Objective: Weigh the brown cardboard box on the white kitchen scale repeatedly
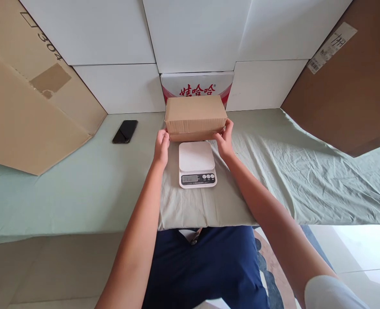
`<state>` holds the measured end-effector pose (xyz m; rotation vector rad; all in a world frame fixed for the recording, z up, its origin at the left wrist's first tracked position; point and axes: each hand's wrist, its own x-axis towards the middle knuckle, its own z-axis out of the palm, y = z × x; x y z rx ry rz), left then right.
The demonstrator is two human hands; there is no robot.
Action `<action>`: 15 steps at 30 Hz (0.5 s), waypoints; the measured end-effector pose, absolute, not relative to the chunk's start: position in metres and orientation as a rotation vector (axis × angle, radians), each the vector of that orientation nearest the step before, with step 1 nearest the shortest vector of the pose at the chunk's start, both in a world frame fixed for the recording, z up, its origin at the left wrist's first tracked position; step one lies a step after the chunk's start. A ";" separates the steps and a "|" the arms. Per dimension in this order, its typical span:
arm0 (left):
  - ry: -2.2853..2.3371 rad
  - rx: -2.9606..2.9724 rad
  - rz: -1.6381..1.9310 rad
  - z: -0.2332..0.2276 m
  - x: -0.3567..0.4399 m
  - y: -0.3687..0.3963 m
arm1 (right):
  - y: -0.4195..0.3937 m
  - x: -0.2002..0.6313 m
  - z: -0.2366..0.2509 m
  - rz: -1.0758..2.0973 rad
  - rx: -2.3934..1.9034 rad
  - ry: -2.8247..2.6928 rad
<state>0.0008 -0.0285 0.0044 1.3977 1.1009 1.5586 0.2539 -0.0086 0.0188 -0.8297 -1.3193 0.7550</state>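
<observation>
Both my hands hold a brown cardboard box (196,113) at its two near lower corners. My left hand (162,146) grips the left corner, thumb on the near side and the other fingers partly hidden. At the right corner my right hand (224,139) is closed on the box, its thumb against the front face. Just on my side of the box lies a white digital kitchen scale (196,158), its small display and buttons facing me. I cannot tell whether the box touches the cloth or is held above it.
A black smartphone (125,131) lies to the left on the green cloth (89,189). Behind the box stands a white carton with red lettering (196,81) against white panels (193,34). Large cardboard sheets stand at the left (31,107) and right (351,86).
</observation>
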 end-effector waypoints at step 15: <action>1.084 1.374 1.569 -0.023 0.004 -0.016 | 0.007 0.260 0.000 0.836 -1.042 -1.275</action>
